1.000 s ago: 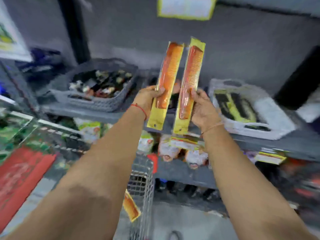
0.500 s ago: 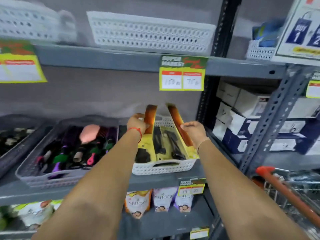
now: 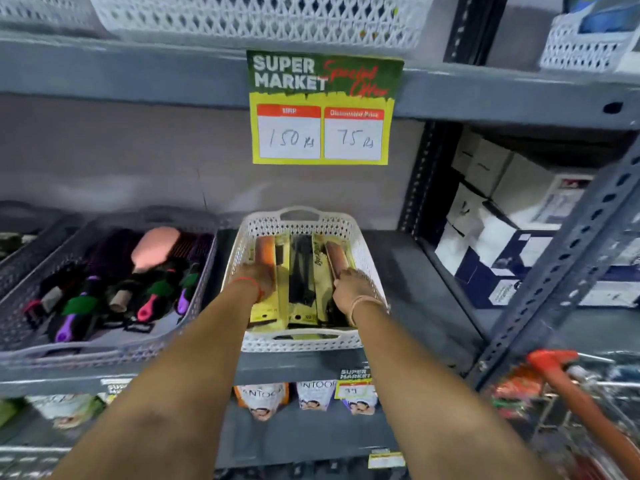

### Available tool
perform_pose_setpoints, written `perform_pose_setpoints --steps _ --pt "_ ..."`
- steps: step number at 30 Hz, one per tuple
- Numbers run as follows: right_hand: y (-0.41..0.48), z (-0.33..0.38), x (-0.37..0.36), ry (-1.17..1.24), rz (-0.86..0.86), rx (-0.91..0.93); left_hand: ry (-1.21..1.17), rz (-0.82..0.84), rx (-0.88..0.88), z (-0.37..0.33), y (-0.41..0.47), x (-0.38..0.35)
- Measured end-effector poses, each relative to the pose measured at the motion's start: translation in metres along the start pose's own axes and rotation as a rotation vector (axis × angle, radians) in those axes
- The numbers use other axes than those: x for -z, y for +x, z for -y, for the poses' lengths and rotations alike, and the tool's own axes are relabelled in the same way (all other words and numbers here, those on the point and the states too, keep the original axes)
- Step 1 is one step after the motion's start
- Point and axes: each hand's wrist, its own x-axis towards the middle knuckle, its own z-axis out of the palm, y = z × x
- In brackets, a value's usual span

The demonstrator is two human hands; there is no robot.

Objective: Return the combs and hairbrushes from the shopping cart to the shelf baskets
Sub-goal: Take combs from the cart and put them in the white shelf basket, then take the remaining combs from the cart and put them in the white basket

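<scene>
Left hand fingers grasping an orange comb in its yellow pack; right hand fingers likewise closed on a second orange comb. Both combs lie lengthwise inside the white basket, one along each side wall, black combs between them. Judged reason: packs are long, so they go parallel to the basket's long axis, and the outer slots were the free ones. Fingertips themselves hidden under knuckles, so whether the grip is loosening I cannot tell. Step judged as set-down, release not yet done. Room: basket walls close on the outer side of each hand; withdrawal looks clear only upward and over the near rim. Above the basket hangs a price sign from the upper shelf; fair gap beneath it. Left of the basket, nearly touching, grey basket with hairbrushes. Right of the basket, bare shelf, then a post. Cart low right of basket, contents blurred.
</scene>
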Motion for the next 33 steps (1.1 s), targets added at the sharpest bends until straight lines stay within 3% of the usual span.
perform_pose_setpoints --steps 2,4,7,10,12,15,19,22,24,26,28,33 --pt "0.001 0.000 0.001 -0.012 0.012 0.004 -0.029 0.117 -0.010 -0.005 -0.005 0.003" --pt "0.002 0.005 0.007 -0.025 0.025 0.003 -0.269 0.175 -0.034 -0.004 -0.008 0.018" --pt "-0.002 0.037 0.025 0.069 -0.079 0.046 -0.305 -0.122 -0.185 0.003 -0.013 0.059" --pt "-0.018 0.111 0.023 0.471 -0.135 0.224 -0.639 -0.277 -0.262 0.032 -0.026 0.115" --pt "-0.040 0.171 0.009 0.749 0.012 0.335 -0.733 -0.403 -0.251 0.066 -0.037 0.154" --pt "-0.078 0.249 -0.036 0.892 0.335 0.429 -0.851 -0.584 -0.169 0.139 -0.056 0.202" --pt "-0.131 0.326 -0.115 0.753 0.608 0.529 -0.841 -0.772 0.044 0.271 -0.097 0.255" --pt "-0.155 0.370 -0.157 0.398 0.365 0.742 -0.813 -0.837 0.248 0.370 -0.123 0.280" --pt "-0.168 0.391 -0.175 0.394 0.203 0.885 -0.821 -0.859 0.338 0.416 -0.140 0.283" --pt "-0.191 0.418 -0.205 0.356 0.199 1.072 -0.823 -0.914 0.442 0.458 -0.157 0.283" --pt "-0.210 0.439 -0.238 0.318 0.372 1.136 -0.842 -0.917 0.554 0.491 -0.164 0.274" --pt "-0.222 0.464 -0.341 0.121 0.835 1.062 -0.923 -0.948 0.733 0.544 -0.162 0.247"
